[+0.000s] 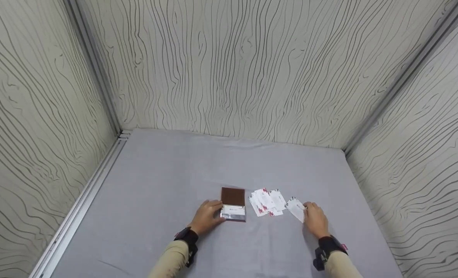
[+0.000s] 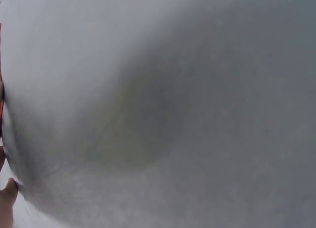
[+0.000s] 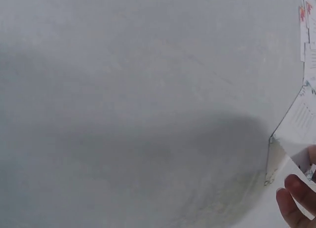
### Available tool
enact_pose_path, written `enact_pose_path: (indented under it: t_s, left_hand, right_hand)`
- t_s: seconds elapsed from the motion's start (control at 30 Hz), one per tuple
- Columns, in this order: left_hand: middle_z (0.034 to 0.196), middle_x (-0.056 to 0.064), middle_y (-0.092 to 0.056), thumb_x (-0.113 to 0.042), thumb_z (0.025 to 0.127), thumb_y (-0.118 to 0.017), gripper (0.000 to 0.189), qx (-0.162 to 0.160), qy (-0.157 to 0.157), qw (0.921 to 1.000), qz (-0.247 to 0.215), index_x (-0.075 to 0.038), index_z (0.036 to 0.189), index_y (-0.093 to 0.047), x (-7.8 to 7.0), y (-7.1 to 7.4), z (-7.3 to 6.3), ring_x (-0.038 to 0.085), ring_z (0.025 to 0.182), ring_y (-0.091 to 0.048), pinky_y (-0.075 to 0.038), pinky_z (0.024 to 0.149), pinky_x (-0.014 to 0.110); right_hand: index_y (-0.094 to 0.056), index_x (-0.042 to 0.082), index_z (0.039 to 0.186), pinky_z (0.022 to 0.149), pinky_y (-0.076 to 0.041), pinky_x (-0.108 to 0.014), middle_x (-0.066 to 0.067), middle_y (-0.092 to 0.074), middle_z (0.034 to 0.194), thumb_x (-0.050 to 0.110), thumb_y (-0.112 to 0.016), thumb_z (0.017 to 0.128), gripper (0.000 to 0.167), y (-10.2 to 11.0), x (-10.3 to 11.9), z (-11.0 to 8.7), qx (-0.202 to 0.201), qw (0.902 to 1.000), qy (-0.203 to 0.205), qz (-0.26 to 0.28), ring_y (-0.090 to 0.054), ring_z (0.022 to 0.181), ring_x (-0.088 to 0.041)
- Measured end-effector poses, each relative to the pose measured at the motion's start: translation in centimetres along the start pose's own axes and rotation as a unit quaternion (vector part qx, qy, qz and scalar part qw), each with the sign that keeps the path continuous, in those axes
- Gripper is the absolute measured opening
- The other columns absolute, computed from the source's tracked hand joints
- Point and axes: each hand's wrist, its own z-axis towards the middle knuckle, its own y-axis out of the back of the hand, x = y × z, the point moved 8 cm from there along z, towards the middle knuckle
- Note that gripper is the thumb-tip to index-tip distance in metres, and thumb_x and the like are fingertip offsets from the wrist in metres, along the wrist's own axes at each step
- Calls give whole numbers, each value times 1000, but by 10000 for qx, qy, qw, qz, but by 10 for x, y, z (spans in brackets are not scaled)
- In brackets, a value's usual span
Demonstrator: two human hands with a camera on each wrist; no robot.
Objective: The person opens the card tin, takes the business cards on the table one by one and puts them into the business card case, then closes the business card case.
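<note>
My left hand [image 1: 207, 217] holds the left side of an unfolded business card case [image 1: 233, 220], thumb by its lower edge and fingers along its side. The case has a brown inner lid [image 1: 233, 196], and a white card lies in its silvery lower half. In the left wrist view only fingertips [image 2: 8, 192] and a thin reddish edge of the case show. My right hand [image 1: 316, 219] pinches a white business card [image 1: 296, 209] by its right side. The right wrist view shows that card [image 3: 298, 117] tilted, with fingers [image 3: 298, 188] beside it.
Several white business cards [image 1: 265, 200] with red marks lie overlapping between the case and my right hand. Grey cloth [image 1: 175, 166] covers the table. Wood-patterned walls [image 1: 221, 69] enclose the back and sides, and a metal rail [image 1: 82, 204] runs along the left edge.
</note>
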Motion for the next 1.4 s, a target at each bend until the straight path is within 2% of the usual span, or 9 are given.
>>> enact_pose_path:
  t_s: [0.3, 0.57, 0.77, 0.93, 1.17, 1.4]
  left_hand:
    - [120, 17, -67, -22, 77, -82, 48, -30, -52, 10000, -37, 5, 115, -69, -1, 1, 1, 32, 115, -61, -41, 104, 53]
    - [121, 16, -67, -23, 78, -82, 49, 13, 4, 10000, -15, 4, 116, -69, 1, -1, 1, 30, 115, -60, -41, 104, 52]
    - [119, 17, -68, -22, 77, -83, 49, -57, -97, 9999, 11, 6, 115, -69, -3, 4, 1, 31, 114, -61, -42, 102, 53]
    - [117, 17, -68, -21, 77, -83, 49, -161, -198, 9996, 84, 6, 114, -69, -6, 7, 0, 30, 111, -62, -44, 100, 53]
    - [117, 17, -68, -21, 77, -83, 49, -112, -115, 9999, 11, 7, 114, -68, -4, 6, 0, 31, 112, -62, -43, 102, 53]
    - [116, 15, -68, -22, 77, -83, 49, -98, -107, 9999, 23, 6, 114, -68, -2, 3, 1, 29, 112, -62, -43, 102, 51]
  right_hand:
    - [-66, -5, 101, 69, -51, -56, -18, -63, 89, -5, -58, 90, 13, 8, 12, 11, -135, 9996, -43, 260, -64, 82, -42]
    - [-69, -1, 98, 62, -51, -51, -13, -62, 85, -7, -63, 88, 14, 12, 38, 19, -447, 9974, 375, 430, -62, 74, -34]
    - [-71, 1, 97, 60, -51, -46, -9, -62, 86, -7, -66, 86, 14, 11, 59, 24, -591, 9944, 655, 579, -62, 73, -28]
    - [-72, 2, 97, 61, -52, -45, -7, -61, 85, -6, -67, 86, 14, 6, 71, 28, -487, 9935, 731, 717, -62, 73, -27]
    - [-71, 1, 98, 66, -53, -49, -11, -62, 90, -6, -65, 88, 14, -2, 90, 31, -333, 9915, 984, 778, -65, 80, -32]
    - [-72, 2, 101, 66, -54, -47, -8, -61, 90, -9, -63, 88, 20, -12, 111, 33, -177, 9887, 1247, 816, -65, 80, -30]
